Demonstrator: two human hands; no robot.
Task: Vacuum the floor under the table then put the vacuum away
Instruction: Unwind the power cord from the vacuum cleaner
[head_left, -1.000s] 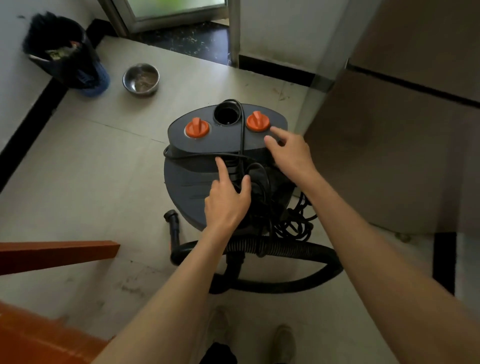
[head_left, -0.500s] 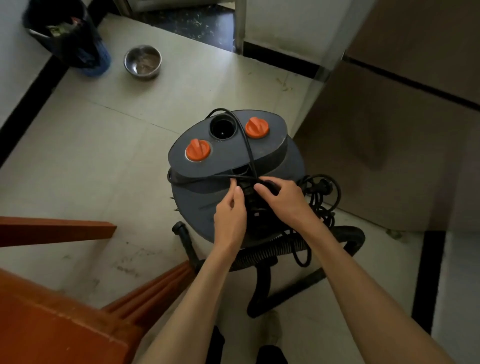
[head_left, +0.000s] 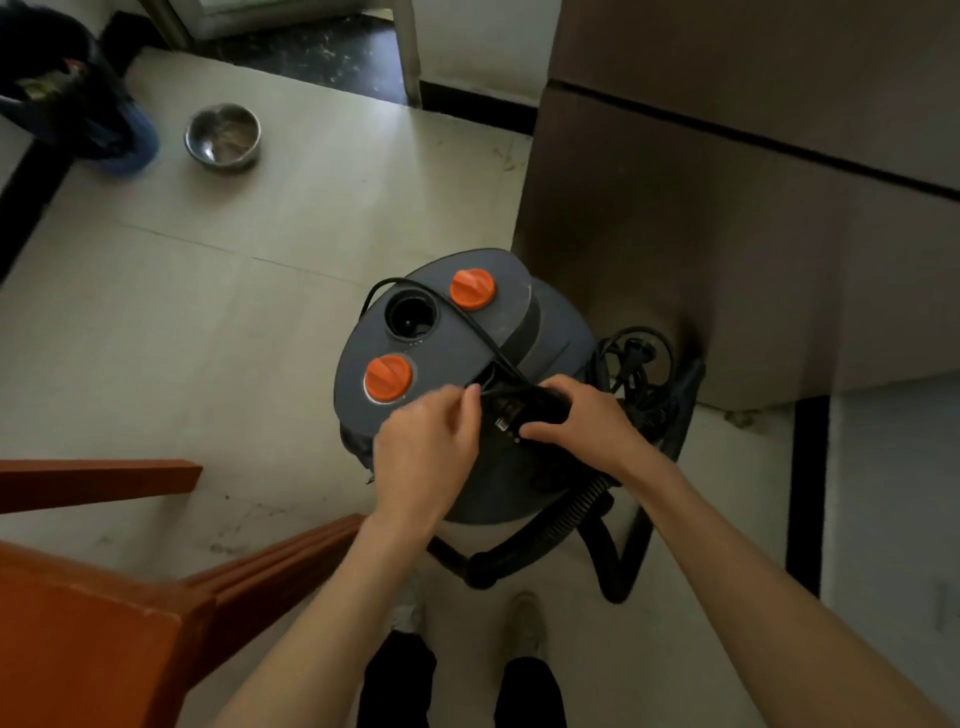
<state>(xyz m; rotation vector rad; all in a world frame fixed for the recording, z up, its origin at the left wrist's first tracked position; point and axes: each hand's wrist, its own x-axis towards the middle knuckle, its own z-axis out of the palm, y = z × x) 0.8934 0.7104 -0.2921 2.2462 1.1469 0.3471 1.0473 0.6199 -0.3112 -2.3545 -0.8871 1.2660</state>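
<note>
The grey canister vacuum (head_left: 457, 384) now stands nearer the brown cabinet (head_left: 727, 234) than it did a moment ago, almost against the cabinet's corner, and its top has turned. The two orange knobs (head_left: 388, 378), which lay nearly side by side before, now run on a slant from near left to far right, with the open round port (head_left: 411, 315) between them. The oval top's long axis follows that same slant.

Both hands have stayed on the top's near edge. The left hand (head_left: 423, 452) pinches the black power cord (head_left: 467, 322) with curled fingertips. The right hand (head_left: 576, 415) curls over a bundle of the same cord at the dark recess; how tightly it grips, I cannot tell. More cord and the plug (head_left: 636, 358) hang in a tangle on the vacuum's right side, which is the cabinet side. The ribbed black hose (head_left: 561, 525) loops on the tiled floor (head_left: 234, 312) in front of the person's shoes.

A red-brown wooden table (head_left: 88, 644) juts in at lower left. A steel bowl (head_left: 222, 136) sits on the floor, well away.
</note>
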